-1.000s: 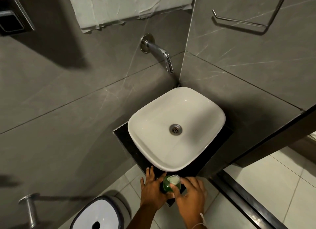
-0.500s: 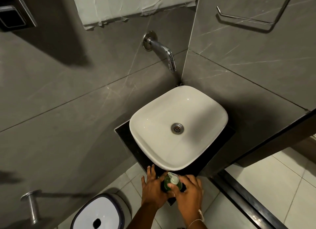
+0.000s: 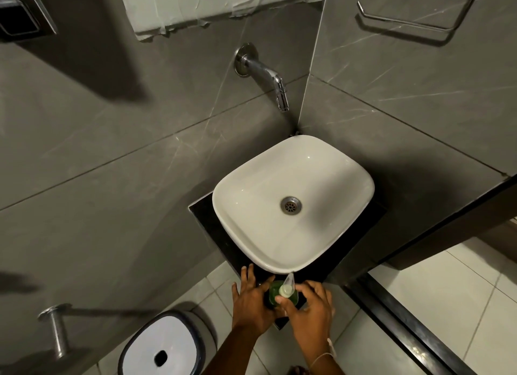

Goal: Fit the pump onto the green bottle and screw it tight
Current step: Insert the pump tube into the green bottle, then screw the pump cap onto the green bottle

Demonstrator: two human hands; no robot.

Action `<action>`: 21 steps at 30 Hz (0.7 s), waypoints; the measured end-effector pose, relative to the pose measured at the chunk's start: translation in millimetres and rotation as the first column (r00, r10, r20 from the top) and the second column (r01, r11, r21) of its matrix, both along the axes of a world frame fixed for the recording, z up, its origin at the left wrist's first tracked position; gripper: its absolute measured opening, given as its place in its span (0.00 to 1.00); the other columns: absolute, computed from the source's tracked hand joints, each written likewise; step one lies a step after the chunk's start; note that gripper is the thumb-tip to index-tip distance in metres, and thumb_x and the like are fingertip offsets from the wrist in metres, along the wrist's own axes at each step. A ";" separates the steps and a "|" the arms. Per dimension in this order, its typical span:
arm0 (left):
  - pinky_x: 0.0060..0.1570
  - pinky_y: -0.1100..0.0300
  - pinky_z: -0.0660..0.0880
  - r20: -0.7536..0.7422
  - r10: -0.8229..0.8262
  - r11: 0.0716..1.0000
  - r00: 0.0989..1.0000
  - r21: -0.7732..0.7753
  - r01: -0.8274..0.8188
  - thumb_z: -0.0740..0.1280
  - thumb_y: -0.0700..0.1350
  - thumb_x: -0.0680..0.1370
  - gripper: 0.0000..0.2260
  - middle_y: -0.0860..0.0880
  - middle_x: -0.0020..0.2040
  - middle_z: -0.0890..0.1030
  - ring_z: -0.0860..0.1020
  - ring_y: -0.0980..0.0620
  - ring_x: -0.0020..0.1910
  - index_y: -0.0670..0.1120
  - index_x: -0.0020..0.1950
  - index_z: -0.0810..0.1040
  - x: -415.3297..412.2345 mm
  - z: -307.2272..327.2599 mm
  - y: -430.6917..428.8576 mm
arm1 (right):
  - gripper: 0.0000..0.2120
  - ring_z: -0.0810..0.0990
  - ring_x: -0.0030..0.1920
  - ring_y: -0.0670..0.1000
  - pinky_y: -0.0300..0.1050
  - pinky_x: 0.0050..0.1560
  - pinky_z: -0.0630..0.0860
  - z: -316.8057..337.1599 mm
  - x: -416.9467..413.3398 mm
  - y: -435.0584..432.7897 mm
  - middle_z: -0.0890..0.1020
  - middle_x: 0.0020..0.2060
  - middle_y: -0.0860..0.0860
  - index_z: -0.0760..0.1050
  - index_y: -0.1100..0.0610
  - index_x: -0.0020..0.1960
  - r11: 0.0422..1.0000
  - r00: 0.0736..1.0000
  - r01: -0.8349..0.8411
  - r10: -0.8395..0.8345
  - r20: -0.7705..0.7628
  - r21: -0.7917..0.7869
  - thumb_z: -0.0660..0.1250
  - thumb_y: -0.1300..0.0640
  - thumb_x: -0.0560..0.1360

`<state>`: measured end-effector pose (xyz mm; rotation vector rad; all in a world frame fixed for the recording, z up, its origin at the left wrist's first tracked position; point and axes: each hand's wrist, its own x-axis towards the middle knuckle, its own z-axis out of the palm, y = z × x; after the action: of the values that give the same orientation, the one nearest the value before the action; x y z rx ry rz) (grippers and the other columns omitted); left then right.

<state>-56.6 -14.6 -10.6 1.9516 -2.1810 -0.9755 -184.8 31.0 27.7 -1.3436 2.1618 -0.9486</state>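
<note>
The green bottle (image 3: 275, 293) stands on the near corner of the black counter (image 3: 212, 223), just in front of the white basin. My left hand (image 3: 251, 302) wraps around its left side and holds it upright. A pale, translucent pump (image 3: 287, 286) sits on the bottle's neck, its spout pointing away toward the basin. My right hand (image 3: 309, 309) has its thumb and fingers closed on the pump's collar from the right. Most of the bottle's body is hidden by both hands.
A white square basin (image 3: 237, 234) with a metal drain fills the counter. A chrome tap (image 3: 268, 75) juts from the grey tiled wall above it. A white-lidded bin (image 3: 159, 346) stands on the floor at lower left, beside a chrome wall post (image 3: 56, 330).
The pump's spout has turned from pointing right to pointing away toward the basin. My right hand's fingers have rotated with it. The left hand stays on the bottle.
</note>
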 end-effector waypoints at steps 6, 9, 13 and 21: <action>0.74 0.41 0.41 0.012 0.008 1.000 1.000 -0.024 -0.008 0.68 0.60 0.69 0.32 0.46 0.80 0.44 0.37 0.46 0.77 0.64 0.72 0.63 2.6 -2.4 4.5 | 0.24 0.73 0.52 0.53 0.56 0.51 0.72 4.8 6.6 -3.9 0.77 0.44 0.44 0.74 0.46 0.41 0.999 0.999 0.029 -0.030 0.034 0.045 0.76 0.35 0.54; 0.74 0.40 0.41 0.008 0.009 1.000 1.000 -0.022 -0.009 0.67 0.60 0.68 0.32 0.46 0.80 0.44 0.36 0.47 0.77 0.64 0.72 0.63 4.2 -4.0 6.3 | 0.23 0.73 0.57 0.53 0.55 0.57 0.73 2.1 3.9 0.3 0.78 0.50 0.44 0.79 0.44 0.51 0.999 0.999 -0.037 0.037 0.040 0.002 0.78 0.41 0.58; 0.74 0.40 0.41 0.014 0.006 1.000 1.000 -0.023 -0.006 0.66 0.60 0.68 0.33 0.46 0.80 0.43 0.36 0.47 0.77 0.63 0.72 0.62 3.6 -4.4 6.3 | 0.20 0.74 0.53 0.56 0.60 0.53 0.74 5.9 6.3 -1.2 0.79 0.45 0.48 0.78 0.51 0.40 0.999 1.000 -0.001 0.000 0.021 0.042 0.81 0.44 0.55; 0.74 0.40 0.41 0.041 0.012 0.999 0.999 -0.042 -0.010 0.63 0.63 0.67 0.35 0.45 0.79 0.43 0.34 0.46 0.76 0.63 0.74 0.58 2.9 -7.6 8.1 | 0.23 0.73 0.58 0.53 0.54 0.60 0.70 4.8 3.5 2.9 0.79 0.51 0.44 0.80 0.42 0.52 0.995 0.993 -0.095 0.096 0.063 -0.025 0.76 0.42 0.58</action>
<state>-53.7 -6.4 -18.2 1.9803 -2.1913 -0.8881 -181.3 33.8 32.5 -1.3945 2.0260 -0.9677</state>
